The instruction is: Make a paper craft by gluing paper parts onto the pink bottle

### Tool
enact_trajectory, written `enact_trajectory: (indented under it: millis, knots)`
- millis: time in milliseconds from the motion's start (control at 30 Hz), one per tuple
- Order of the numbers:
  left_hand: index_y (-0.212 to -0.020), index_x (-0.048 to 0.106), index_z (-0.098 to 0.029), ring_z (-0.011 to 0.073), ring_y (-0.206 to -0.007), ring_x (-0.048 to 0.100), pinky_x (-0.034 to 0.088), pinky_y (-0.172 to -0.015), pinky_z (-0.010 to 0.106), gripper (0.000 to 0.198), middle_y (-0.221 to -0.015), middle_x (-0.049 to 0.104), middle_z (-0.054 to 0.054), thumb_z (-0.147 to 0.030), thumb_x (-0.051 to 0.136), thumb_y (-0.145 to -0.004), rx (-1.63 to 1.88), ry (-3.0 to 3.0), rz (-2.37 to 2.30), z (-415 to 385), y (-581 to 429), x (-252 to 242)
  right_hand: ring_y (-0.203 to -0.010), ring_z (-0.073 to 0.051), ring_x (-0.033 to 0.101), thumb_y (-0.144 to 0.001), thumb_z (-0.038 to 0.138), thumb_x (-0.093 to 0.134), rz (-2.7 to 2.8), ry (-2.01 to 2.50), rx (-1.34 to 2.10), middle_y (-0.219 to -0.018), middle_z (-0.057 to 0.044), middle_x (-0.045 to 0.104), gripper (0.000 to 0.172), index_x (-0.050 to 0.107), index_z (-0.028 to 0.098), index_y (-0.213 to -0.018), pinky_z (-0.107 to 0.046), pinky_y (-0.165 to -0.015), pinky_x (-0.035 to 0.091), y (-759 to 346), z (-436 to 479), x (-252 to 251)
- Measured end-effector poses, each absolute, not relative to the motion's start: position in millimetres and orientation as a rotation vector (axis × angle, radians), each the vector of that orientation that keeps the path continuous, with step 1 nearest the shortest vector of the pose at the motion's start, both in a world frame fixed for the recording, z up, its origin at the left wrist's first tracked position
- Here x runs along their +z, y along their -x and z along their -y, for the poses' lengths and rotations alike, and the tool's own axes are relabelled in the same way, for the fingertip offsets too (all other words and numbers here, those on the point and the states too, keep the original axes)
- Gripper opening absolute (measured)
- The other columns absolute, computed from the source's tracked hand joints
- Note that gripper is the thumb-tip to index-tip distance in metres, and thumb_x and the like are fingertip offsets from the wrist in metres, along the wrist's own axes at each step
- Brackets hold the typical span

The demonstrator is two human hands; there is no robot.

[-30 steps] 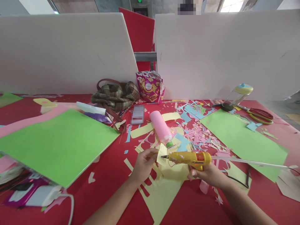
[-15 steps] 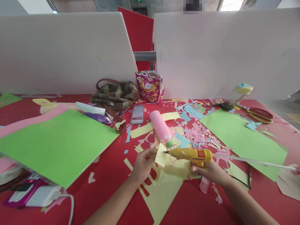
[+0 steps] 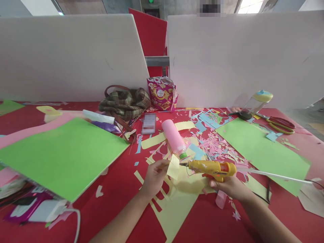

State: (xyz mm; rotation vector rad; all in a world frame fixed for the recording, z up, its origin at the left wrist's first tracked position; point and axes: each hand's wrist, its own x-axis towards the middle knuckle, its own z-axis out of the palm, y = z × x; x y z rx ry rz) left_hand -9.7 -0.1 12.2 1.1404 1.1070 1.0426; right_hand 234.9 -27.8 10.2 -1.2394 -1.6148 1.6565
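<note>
My left hand (image 3: 155, 179) pinches a small piece of pale yellow paper (image 3: 173, 168) between thumb and fingertips. My right hand (image 3: 227, 185) is wrapped around the handle of a yellow hot glue gun (image 3: 212, 167), and a clear glue stick (image 3: 275, 174) juts from its back end. The gun's nozzle points left, close to the paper's right edge; whether they touch I cannot tell. Under both hands lies a larger cut-up sheet of yellow paper (image 3: 177, 206). Just beyond them rests a bottle covered in pink (image 3: 173, 135), its green cap towards me.
Green sheets lie at left (image 3: 68, 152) and right (image 3: 263, 152). Paper scraps (image 3: 217, 145) litter the red table (image 3: 116, 206). Scissors (image 3: 280, 124) and a clear bottle (image 3: 254, 104) are at the back right, a plaid bag (image 3: 124, 103) and snack pouch (image 3: 162, 93) at the back. A black cable (image 3: 268, 192) trails by my right arm.
My right hand has drawn the glue gun slightly to the right, so its nozzle sits farther from the middle of the yellow paper piece. My left hand has hardly moved.
</note>
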Motion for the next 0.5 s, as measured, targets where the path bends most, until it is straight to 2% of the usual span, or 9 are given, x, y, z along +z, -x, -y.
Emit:
enact_trajectory:
  millis: [133,333,500]
  knots:
    - [-0.077,0.063,-0.016,0.011,-0.051,0.055,0.045,-0.047,0.02,0.019,-0.065,0.064,0.002,-0.031,0.057,-0.068,1.032,-1.115,-1.125,0.3,8.8,13.9,-0.057,-0.01,0.051,-0.071,0.038,0.055,1.661,1.164,1.624,-0.058,0.0,0.055,0.026,0.057,0.016,-0.084,-0.022,-0.053,0.045,-230.0,28.4,12.0]
    - [-0.076,0.063,-0.016,0.0098,-0.049,0.053,0.045,-0.049,0.02,0.016,-0.063,0.063,0.001,-0.028,0.059,-0.067,1.049,-1.124,-1.093,-0.4,8.6,12.9,-0.062,-0.011,0.052,-0.071,0.038,0.054,1.763,1.197,1.612,-0.065,-0.001,0.054,0.024,0.057,0.015,-0.079,-0.022,-0.059,0.045,-227.0,28.6,14.1]
    - [-0.075,0.063,-0.017,0.0089,-0.049,0.052,0.044,-0.047,0.019,0.015,-0.063,0.063,0.0,-0.028,0.058,-0.068,1.054,-1.135,-1.084,-0.1,8.2,13.8,-0.059,-0.011,0.052,-0.071,0.039,0.053,1.773,1.25,1.596,-0.063,-0.001,0.055,0.023,0.055,0.016,-0.075,-0.023,-0.056,0.045,-226.8,28.9,14.9]
